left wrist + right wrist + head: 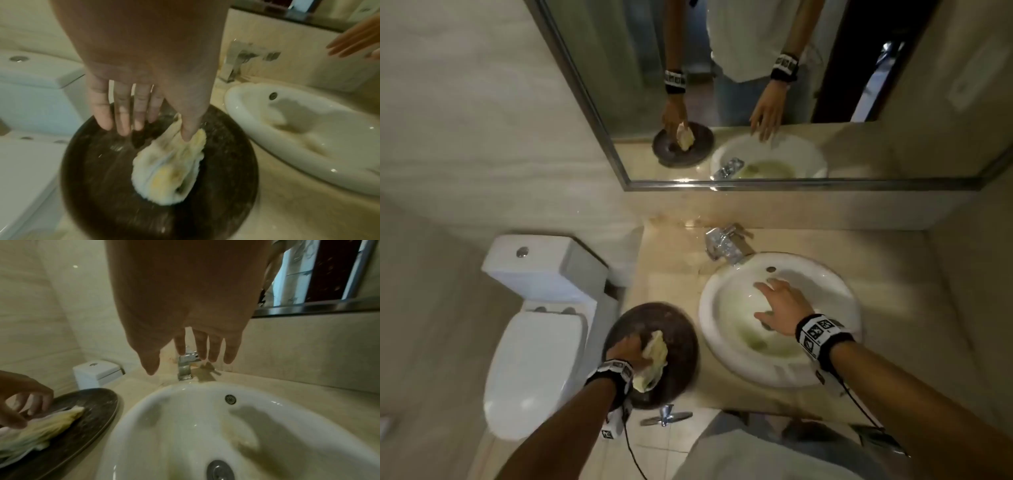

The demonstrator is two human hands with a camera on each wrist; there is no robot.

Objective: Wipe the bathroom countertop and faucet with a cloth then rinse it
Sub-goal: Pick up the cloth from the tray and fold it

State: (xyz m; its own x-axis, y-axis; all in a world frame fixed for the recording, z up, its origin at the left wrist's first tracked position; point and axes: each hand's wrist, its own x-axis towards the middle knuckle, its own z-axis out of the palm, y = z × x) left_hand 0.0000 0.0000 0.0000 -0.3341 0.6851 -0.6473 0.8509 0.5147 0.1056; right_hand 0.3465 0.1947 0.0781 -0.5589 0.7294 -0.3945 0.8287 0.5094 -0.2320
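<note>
A crumpled yellow and white cloth (654, 349) (170, 170) (41, 430) lies on a dark round tray (678, 342) (92, 162) at the left end of the beige countertop (671, 270). My left hand (630, 346) (154, 134) is down on it, with the thumb on the cloth and straight fingers touching the tray beside it. My right hand (767, 298) (185, 363) hovers open and empty over the white sink (709, 308) (144, 402), fingers spread. The chrome faucet (724, 245) (186, 368) stands just beyond its fingertips, with no water running.
A white toilet (534, 342) stands close to the left of the counter. The mirror (756, 102) hangs on the wall behind the faucet. Yellowish stains mark the sink bowl near the drain (218, 470). Bare counter lies to the right of the sink.
</note>
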